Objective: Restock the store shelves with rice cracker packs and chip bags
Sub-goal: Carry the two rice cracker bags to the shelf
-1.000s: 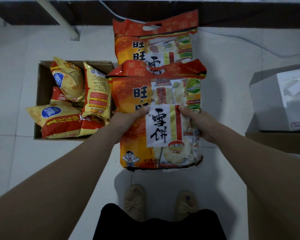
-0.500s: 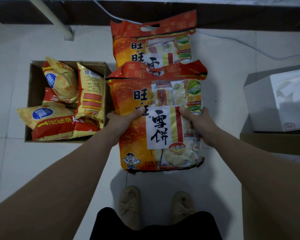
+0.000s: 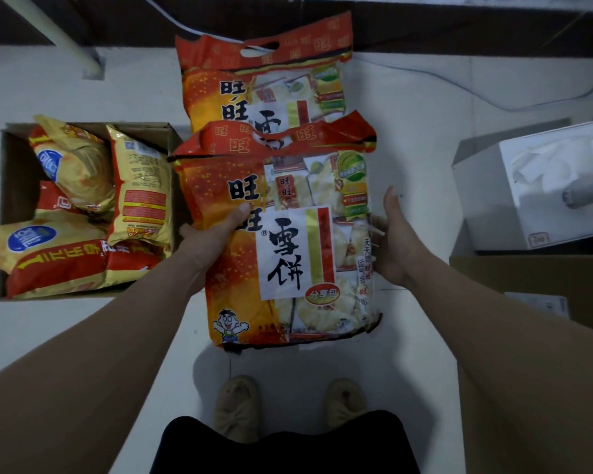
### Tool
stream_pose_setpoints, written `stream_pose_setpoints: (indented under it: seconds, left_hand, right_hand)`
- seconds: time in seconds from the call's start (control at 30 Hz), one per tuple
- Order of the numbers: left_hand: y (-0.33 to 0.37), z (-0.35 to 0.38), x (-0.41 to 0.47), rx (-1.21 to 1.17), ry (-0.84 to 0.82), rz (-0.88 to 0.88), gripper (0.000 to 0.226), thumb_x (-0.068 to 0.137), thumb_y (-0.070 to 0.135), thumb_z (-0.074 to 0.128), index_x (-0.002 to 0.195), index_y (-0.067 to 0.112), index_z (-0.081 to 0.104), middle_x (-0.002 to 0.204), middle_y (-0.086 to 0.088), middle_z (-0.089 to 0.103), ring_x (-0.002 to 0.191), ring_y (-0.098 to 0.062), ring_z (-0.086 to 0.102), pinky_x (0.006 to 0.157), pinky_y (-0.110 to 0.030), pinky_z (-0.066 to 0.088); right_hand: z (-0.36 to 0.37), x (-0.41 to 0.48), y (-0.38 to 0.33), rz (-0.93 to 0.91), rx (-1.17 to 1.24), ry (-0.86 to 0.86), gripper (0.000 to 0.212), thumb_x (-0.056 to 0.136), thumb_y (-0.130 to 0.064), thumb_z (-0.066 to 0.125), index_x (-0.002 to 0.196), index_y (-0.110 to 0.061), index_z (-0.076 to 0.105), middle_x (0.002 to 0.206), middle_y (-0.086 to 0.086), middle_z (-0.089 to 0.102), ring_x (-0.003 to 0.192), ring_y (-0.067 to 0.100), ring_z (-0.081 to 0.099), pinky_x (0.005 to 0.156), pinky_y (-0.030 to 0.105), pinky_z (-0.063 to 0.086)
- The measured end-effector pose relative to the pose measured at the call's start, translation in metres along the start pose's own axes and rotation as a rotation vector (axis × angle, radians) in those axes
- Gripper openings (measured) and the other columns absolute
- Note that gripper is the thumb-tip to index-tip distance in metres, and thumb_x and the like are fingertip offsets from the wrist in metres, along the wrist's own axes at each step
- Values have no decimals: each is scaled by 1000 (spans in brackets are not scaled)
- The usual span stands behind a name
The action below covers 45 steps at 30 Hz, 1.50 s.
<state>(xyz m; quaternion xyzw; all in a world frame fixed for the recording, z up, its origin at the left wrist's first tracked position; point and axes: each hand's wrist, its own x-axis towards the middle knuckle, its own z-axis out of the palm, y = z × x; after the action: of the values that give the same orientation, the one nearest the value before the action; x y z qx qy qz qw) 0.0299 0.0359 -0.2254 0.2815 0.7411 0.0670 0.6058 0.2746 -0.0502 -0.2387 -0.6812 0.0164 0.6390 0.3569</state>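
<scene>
Cardboard box point(image 3: 12, 186), chip bags point(image 3: 141, 189), held cracker pack point(image 3: 288, 254)

place: shop stock area | carton point(image 3: 16, 186) of chip bags point(image 3: 79, 169) | tiled floor point(image 3: 425, 107)

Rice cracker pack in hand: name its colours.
The rice cracker pack is orange-red with a white, black-lettered label; head view.

Rough layout of the floor point(image 3: 425, 138): the held pack point(image 3: 281, 241) of rice crackers is out in front of the person, left hand point(image 3: 213, 234) on its left edge, right hand point(image 3: 394, 244) against its right edge, fingers hidden behind it. The second pack point(image 3: 264, 80) lies behind it toward the floor's far edge, partly covered by it. Left of both packs sits a cardboard box point(image 3: 14, 165) with chip bags point(image 3: 83, 213) piled inside. By the floor's right edge there's a small box point(image 3: 528, 186), with a carton point(image 3: 528, 278) just in front of it.
</scene>
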Motion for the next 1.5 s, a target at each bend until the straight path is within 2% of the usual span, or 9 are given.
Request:
stream_pose_setpoints:
  seconds: [0.17,0.33,0.63,0.83,1.0,1.1,1.2,1.3,1.5]
  left_hand:
    - [0,1,2,6,0,-5,128,51,70,73,150,25,4,147,-12,37,129,-38,44,105,-60,36]
    - [2,-3,1,-25,-101,30,125,42,71,79,145,38,16,140,-7,47,120,-35,52,100,-60,40]
    - [-4,-2,11,-65,-106,143,86,61,57,76,135,29,42,121,-4,63,103,-25,63,86,-44,49]
    - [-2,-3,9,-33,-126,153,82,64,58,72,135,29,44,120,-3,64,103,-25,63,83,-41,47]
    - [9,-9,6,-1,-188,105,51,70,56,70,112,32,55,109,-2,67,97,-24,64,82,-40,49]
    - [23,-15,13,-38,-185,116,51,66,63,69,107,34,58,112,-2,69,104,-28,64,97,-56,43]
    - [30,-12,17,-58,-186,170,39,74,58,64,102,31,59,107,-2,71,99,-25,66,96,-52,45]
    - [32,-12,23,-18,-200,168,56,59,67,67,102,31,59,109,-2,70,101,-26,65,98,-52,44]
    - [28,-11,25,-82,-220,187,52,67,61,70,107,28,62,107,-5,73,100,-27,69,91,-49,51]
  right_hand:
    - [0,2,-1,-3,-182,-1,63,80,-75,41,82,-18,67,86,6,67,73,23,59,72,34,50]
    - [1,11,-5,22,-207,63,61,83,-71,42,83,-15,66,84,5,67,87,29,62,93,47,50]
    - [3,30,-3,-14,-285,120,32,89,-39,58,67,-17,56,63,4,63,57,20,55,61,31,50]
    - [2,12,-5,-40,-98,-114,86,74,-80,36,113,-10,67,107,16,71,100,33,68,94,49,51]
    - [13,13,-10,-56,-189,-147,112,40,-81,70,127,-12,55,109,13,72,98,34,70,91,53,52]
    - [13,18,-14,-90,-183,-142,107,45,-78,73,129,-14,54,110,12,72,97,32,70,90,54,53]
    - [15,22,-16,-111,-174,-216,80,63,-66,66,120,-11,62,108,15,72,93,33,70,87,50,55]
    - [18,27,-19,-109,-165,-259,62,63,-64,60,100,-16,70,97,11,75,78,26,72,79,42,58]
    - [22,32,-12,-141,-134,-142,98,34,-77,76,106,-11,72,103,17,73,94,37,70,88,53,54]
